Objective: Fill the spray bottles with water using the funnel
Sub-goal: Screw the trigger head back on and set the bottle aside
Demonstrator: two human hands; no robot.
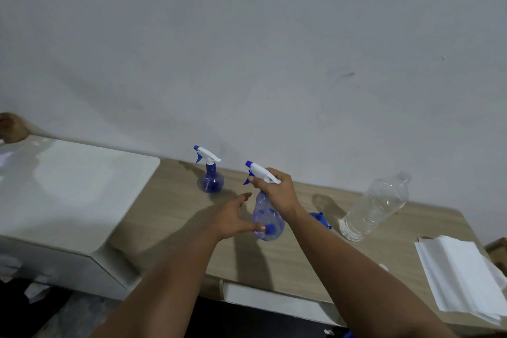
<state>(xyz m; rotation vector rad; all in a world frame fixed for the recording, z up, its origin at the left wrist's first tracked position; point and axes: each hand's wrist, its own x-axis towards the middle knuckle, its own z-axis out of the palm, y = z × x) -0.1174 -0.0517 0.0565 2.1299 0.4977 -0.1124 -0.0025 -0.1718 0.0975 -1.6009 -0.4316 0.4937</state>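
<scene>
Gripping spray bottle [267, 223], right hand [277, 192] hiding neck; funnel [319, 219] half-hidden.

Domestic room, probably a home. Evidence: plain grey-white painted wall [274, 35] with scuff marks; light wood-grain bench [178, 200] set against it; glossy white cabinet [68, 186] beside it; stack of white paper napkins [461, 274]; clear plastic water bottle [375, 206].

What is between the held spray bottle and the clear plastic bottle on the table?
The blue funnel, partly hidden behind the right hand's wrist, in the head view.
</scene>
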